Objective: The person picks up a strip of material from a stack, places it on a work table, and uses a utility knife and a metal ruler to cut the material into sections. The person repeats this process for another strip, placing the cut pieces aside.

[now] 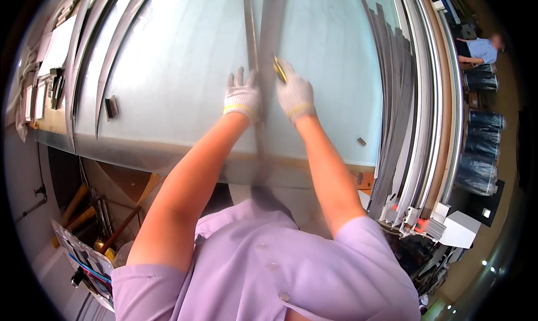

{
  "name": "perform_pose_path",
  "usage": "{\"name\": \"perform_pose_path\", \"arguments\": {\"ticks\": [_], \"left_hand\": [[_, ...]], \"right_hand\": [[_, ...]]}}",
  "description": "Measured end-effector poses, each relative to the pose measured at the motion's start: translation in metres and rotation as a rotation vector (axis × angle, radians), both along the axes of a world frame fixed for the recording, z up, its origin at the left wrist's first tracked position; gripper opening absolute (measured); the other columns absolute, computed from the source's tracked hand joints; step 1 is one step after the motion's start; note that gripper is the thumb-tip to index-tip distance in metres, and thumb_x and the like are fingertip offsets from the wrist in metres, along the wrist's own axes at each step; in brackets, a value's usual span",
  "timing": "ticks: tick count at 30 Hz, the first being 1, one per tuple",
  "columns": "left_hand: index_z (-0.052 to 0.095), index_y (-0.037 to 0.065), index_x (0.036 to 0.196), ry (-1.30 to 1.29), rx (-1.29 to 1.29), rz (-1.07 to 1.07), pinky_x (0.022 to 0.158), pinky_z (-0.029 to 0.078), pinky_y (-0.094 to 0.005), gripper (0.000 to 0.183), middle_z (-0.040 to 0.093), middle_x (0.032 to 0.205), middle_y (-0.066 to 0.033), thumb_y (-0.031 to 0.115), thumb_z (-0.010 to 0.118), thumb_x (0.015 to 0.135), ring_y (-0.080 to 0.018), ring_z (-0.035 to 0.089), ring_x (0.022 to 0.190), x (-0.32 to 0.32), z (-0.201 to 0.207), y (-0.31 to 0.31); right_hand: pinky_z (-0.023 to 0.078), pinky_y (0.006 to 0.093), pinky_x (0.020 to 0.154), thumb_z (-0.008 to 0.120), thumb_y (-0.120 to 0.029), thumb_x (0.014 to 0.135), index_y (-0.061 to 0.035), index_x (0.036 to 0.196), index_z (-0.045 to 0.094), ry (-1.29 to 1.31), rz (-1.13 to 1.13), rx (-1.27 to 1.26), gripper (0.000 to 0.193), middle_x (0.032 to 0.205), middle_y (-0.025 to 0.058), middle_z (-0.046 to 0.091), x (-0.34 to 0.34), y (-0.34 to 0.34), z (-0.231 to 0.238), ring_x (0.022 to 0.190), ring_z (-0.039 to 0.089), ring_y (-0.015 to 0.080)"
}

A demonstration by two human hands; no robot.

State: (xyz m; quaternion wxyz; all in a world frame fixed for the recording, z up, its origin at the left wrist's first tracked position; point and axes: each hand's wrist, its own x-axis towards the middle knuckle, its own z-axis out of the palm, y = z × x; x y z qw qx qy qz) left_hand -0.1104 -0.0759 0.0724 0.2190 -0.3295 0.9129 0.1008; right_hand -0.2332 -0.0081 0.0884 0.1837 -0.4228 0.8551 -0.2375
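My left hand (242, 98), in a white knit glove with a yellow band, lies flat with its fingers spread. Under and beside it runs a long narrow metal straightedge (250, 27), pointing away from me. My right hand (296, 94), gloved the same way, is closed around a yellow utility knife (279, 69), whose tip points away and slightly left. Along the straightedge's right side is a long grey strip (273, 15), between the two hands. Both hands are over a pale, glossy work table (330, 97). Whether the blade touches the strip cannot be made out.
Several long dark strips (392, 74) lie along the table's right side, beside metal rails (443, 85). More curved-looking strips (120, 38) lie at left. Small offcuts (111, 107) sit on the table. A person (481, 50) is far right, near plastic-wrapped bundles (479, 133).
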Motion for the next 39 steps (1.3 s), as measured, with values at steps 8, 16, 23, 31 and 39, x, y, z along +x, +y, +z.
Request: {"name": "perform_pose_path", "arguments": {"ticks": [8, 16, 23, 31, 39], "left_hand": [[0.029, 0.005, 0.155, 0.054, -0.010, 0.031, 0.122, 0.015, -0.0528, 0.116, 0.023, 0.163, -0.0070, 0.042, 0.089, 0.063, -0.0378, 0.014, 0.151, 0.003, -0.009, 0.001], [0.034, 0.007, 0.152, 0.159, -0.143, 0.046, 0.122, 0.016, -0.0522, 0.102, 0.026, 0.161, -0.0048, 0.040, 0.085, 0.070, -0.0362, 0.015, 0.151, 0.009, -0.034, 0.001], [0.032, 0.007, 0.154, -0.010, -0.071, -0.014, 0.122, 0.015, -0.0537, 0.108, 0.025, 0.162, -0.0053, 0.048, 0.085, 0.069, -0.0365, 0.015, 0.151, -0.002, -0.002, 0.002], [0.030, 0.006, 0.155, -0.046, -0.017, -0.012, 0.123, 0.013, -0.0541, 0.115, 0.024, 0.162, -0.0055, 0.047, 0.088, 0.064, -0.0365, 0.012, 0.152, -0.003, 0.000, -0.002], [0.031, 0.004, 0.154, -0.026, 0.011, -0.007, 0.123, 0.013, -0.0525, 0.113, 0.023, 0.163, -0.0057, 0.046, 0.087, 0.066, -0.0359, 0.010, 0.152, -0.002, -0.001, -0.004]], "right_hand": [[0.052, 0.0495, 0.091, 0.054, -0.012, 0.086, -0.0205, 0.138, 0.052, 0.080, 0.091, 0.111, 0.053, 0.111, 0.0218, 0.068, -0.019, -0.091, -0.029, 0.104, 0.063, 0.0418], [0.052, 0.0539, 0.082, 0.056, -0.014, 0.087, -0.0177, 0.141, 0.049, -0.041, 0.126, 0.187, 0.054, 0.101, 0.0259, 0.068, 0.042, 0.014, -0.023, 0.093, 0.065, 0.0456], [0.053, 0.0529, 0.079, 0.055, -0.007, 0.088, -0.0118, 0.149, 0.039, -0.024, 0.146, 0.251, 0.063, 0.096, 0.0257, 0.064, 0.082, 0.111, -0.021, 0.086, 0.065, 0.0439], [0.052, 0.0529, 0.074, 0.056, -0.008, 0.088, -0.0129, 0.149, 0.039, -0.058, 0.190, 0.290, 0.064, 0.093, 0.0230, 0.062, 0.098, 0.158, -0.010, 0.081, 0.064, 0.0428], [0.053, 0.0523, 0.074, 0.056, -0.009, 0.088, -0.0148, 0.146, 0.043, -0.091, 0.282, 0.446, 0.060, 0.099, 0.0258, 0.065, 0.089, 0.169, 0.014, 0.081, 0.065, 0.0440]]}}
